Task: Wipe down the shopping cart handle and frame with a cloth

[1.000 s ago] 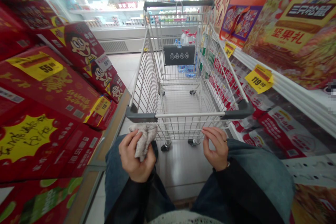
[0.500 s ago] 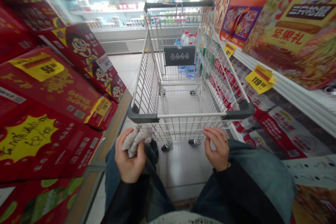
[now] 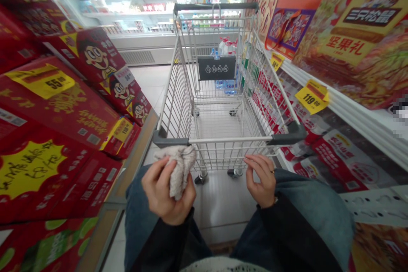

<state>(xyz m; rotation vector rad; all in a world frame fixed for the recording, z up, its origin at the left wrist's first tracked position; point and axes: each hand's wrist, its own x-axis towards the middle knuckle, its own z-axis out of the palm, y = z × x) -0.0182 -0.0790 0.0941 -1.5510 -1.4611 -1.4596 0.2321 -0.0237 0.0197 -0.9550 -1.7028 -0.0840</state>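
My left hand point(image 3: 168, 195) is closed on a crumpled light grey cloth point(image 3: 182, 165), which sticks out above the fingers and between fingers and thumb. The cloth is in front of the left end of a shopping cart's near rim. My right hand point(image 3: 262, 180) is raised, fingers loosely bent and stretched to the left, with a gap to the thumb and nothing visible in it. Its fingertips are close to the wires below the rim; whether they touch is unclear. The metal wire shopping cart point(image 3: 229, 140) stands before me, with grey plastic corners and a dark sign panel point(image 3: 216, 68).
Red gift boxes point(image 3: 60, 102) with yellow price tags are stacked along the left. On the right, a white shelf point(image 3: 357, 106) carries boxed goods, with shrink-wrapped packs below. A lit refrigerated display point(image 3: 153, 21) spans the back. Bottles point(image 3: 228, 87) show beyond the cart.
My left hand has shifted slightly right and turned, and the cloth has moved right and up with it. My right hand keeps nearly the same pose.
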